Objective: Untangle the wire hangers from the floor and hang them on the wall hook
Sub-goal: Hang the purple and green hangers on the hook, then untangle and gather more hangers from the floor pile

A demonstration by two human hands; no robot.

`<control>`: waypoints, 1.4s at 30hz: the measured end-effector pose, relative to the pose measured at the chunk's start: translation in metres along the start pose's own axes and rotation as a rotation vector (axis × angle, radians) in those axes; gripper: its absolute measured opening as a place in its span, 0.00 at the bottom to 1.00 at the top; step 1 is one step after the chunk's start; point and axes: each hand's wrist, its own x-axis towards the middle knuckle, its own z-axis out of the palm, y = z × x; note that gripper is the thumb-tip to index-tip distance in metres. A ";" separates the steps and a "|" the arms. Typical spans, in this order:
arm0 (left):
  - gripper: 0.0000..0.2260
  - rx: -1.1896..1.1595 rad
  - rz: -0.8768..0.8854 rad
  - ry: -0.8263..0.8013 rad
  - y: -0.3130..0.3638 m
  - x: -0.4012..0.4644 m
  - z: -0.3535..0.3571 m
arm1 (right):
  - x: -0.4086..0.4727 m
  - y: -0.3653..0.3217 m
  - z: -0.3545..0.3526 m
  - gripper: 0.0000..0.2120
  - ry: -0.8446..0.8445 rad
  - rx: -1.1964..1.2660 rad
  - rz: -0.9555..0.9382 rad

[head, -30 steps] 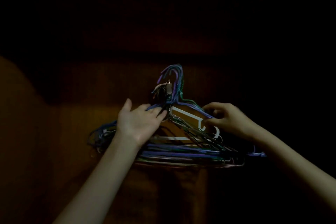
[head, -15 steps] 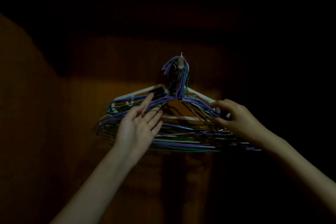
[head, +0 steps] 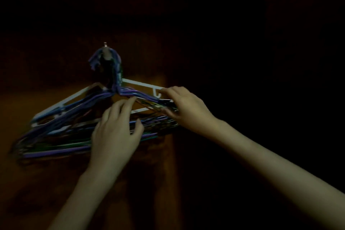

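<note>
On the dim wooden wall (head: 56,173), left of centre in the head view, the bundle of wire hangers (head: 78,117) hangs by its gathered necks from the wall hook (head: 105,44), whose small metal tip shows just above the purple-wrapped hook loops. One white hanger (head: 61,103) lies in the bundle among the purple, blue and green wires. The bundle tilts: its left ends sag low toward the left edge of the view, and its right ends sit higher, near the middle. The left hand (head: 115,134) rests against the lower bars near the middle of the bundle, fingers loosely bent and spread, fingertips touching the wires below the necks; a firm hold is not evident, though motion blur makes this uncertain. The right hand (head: 184,108) grips the right shoulder of the bundle, thumb below and fingers above the stacked wires, just beside the notch in the white hanger. Both forearms enter from the lower edge. Dark, unlit space fills the view to the right of and above the bundle; nothing can be made out there.
</note>
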 end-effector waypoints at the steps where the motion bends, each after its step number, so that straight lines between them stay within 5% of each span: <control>1: 0.25 0.002 0.025 0.023 0.003 -0.005 0.011 | -0.010 0.002 0.001 0.24 0.013 -0.069 -0.001; 8: 0.28 -0.018 0.147 -0.042 0.037 -0.063 0.061 | -0.113 0.034 -0.020 0.26 0.008 -0.282 0.057; 14: 0.28 -0.181 0.271 -0.088 0.128 -0.117 0.077 | -0.210 0.073 -0.059 0.27 -0.027 -0.348 0.067; 20: 0.30 -0.315 0.414 -0.236 0.247 -0.187 0.112 | -0.349 0.137 -0.120 0.28 -0.242 -0.505 0.304; 31: 0.32 -0.472 0.672 -0.486 0.421 -0.309 0.185 | -0.579 0.184 -0.200 0.27 -0.355 -0.673 0.696; 42: 0.29 -0.598 0.899 -0.688 0.503 -0.449 0.320 | -0.782 0.191 -0.132 0.27 -0.449 -0.663 1.147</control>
